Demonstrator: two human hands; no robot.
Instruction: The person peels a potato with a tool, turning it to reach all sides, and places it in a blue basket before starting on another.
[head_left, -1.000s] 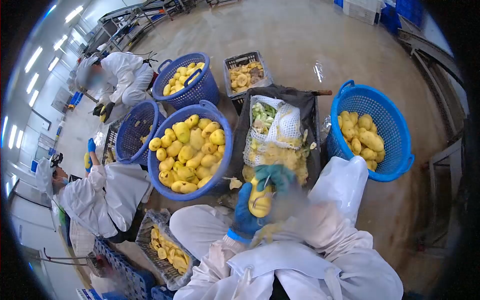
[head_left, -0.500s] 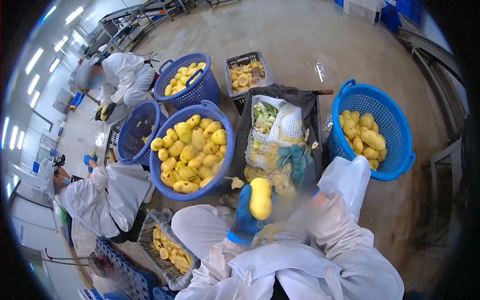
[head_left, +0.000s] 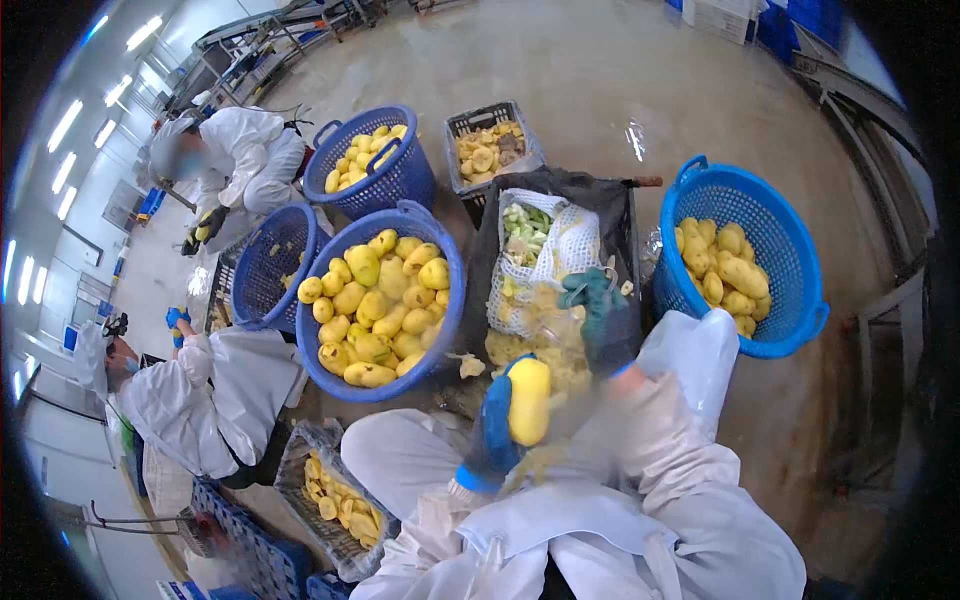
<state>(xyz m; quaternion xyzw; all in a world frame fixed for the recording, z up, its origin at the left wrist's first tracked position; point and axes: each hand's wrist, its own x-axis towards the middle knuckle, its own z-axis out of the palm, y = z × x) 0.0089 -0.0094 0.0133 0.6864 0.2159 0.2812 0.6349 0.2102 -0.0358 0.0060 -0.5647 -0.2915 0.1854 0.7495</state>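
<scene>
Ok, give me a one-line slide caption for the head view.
Gloved left hand holds a peeled yellow fruit; right hand hovers over the peel-filled crate, between blue baskets.

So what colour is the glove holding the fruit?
Blue, on the left hand, seen in the head view.

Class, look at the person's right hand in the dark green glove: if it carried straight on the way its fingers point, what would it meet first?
The right hand points up and away over the black crate. It would probably first meet the white mesh bag of peelings; depth is unclear.
</scene>
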